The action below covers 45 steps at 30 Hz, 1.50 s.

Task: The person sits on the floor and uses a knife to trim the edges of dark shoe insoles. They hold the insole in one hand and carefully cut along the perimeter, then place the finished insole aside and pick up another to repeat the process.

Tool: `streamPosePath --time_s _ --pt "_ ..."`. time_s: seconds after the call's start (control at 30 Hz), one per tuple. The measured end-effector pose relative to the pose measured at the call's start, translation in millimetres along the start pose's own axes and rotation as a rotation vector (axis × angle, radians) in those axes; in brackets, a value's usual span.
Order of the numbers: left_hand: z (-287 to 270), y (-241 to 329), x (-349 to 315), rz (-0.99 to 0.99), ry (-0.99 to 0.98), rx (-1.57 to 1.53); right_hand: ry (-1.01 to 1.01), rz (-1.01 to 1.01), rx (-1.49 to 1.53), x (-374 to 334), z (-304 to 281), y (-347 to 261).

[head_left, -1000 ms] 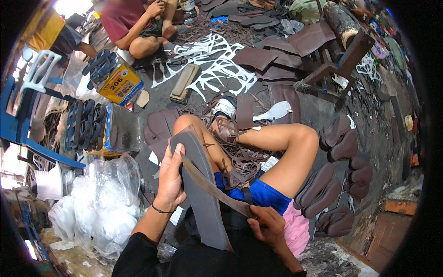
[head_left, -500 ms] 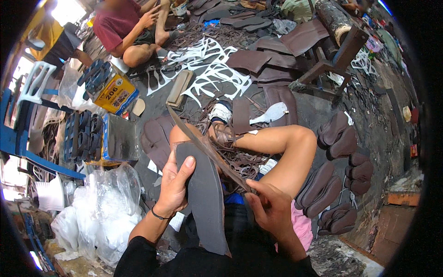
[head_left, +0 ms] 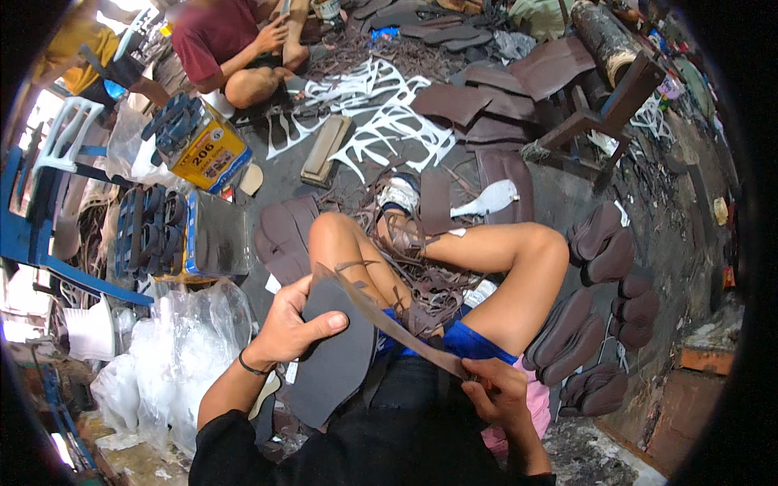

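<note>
A dark grey sandal sole (head_left: 336,348) is held tilted over my lap. My left hand (head_left: 293,326) grips its left edge, thumb flat on the face and the other fingers behind. From the sole's upper end a long thin brown strip (head_left: 397,326) slants down to the right. Its lower end is pinched by my right hand (head_left: 496,390), beside my right thigh. The strip looks joined to the sole near the top and hangs apart from it lower down. Brown scrap strips (head_left: 442,292) lie heaped on the floor between my legs.
Brown soles (head_left: 563,336) lie in stacks at my right. White cut-out sheets (head_left: 397,125), brown sheets (head_left: 454,105) and a whetstone-like block (head_left: 327,150) are ahead. At left stand tins with sandals (head_left: 154,231) and a clear plastic bag (head_left: 174,373). A person in maroon (head_left: 215,40) sits far left.
The sole has been drawn lower and turned, and my left hand has shifted slightly left and down. My right hand has moved right and down with the strip, which now stands further from the sole.
</note>
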<state>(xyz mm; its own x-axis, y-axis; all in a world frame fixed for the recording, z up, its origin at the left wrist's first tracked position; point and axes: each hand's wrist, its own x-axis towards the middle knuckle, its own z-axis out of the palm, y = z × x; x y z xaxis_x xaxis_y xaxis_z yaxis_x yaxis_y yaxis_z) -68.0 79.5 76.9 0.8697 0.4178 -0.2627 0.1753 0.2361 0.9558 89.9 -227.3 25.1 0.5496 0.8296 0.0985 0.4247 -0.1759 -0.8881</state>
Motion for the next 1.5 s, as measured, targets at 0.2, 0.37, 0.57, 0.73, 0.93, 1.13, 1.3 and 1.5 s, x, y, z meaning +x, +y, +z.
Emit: streamPosePath --time_s 0.2,0.37,0.57,0.73,0.93,1.13,1.3,1.5 --pt "7 -26 -18 -0.063 -0.107 0.033 -0.16 0.204 0.069 -23 -24 -11" --pt "20 -23 -17 -0.026 -0.265 0.185 -0.214 0.309 0.038 -14 -46 -46" --pt "37 -20 -14 0.005 -0.45 0.242 -0.252 0.383 0.067 -2 -48 -64" --pt "52 -15 -10 -0.057 -0.571 0.242 -0.285 0.349 0.121 20 -35 -66" --pt "41 24 8 0.245 -0.418 0.545 0.005 0.383 0.296 39 -10 -39" --pt "13 -25 60 0.038 0.557 -0.304 0.46 0.363 0.323 23 -21 0" --pt "104 -67 72 -0.077 0.255 -0.824 0.473 0.366 0.106 -1 -8 1" --pt "115 -88 76 -0.09 0.213 -1.134 0.316 0.292 -0.181 -41 3 2"
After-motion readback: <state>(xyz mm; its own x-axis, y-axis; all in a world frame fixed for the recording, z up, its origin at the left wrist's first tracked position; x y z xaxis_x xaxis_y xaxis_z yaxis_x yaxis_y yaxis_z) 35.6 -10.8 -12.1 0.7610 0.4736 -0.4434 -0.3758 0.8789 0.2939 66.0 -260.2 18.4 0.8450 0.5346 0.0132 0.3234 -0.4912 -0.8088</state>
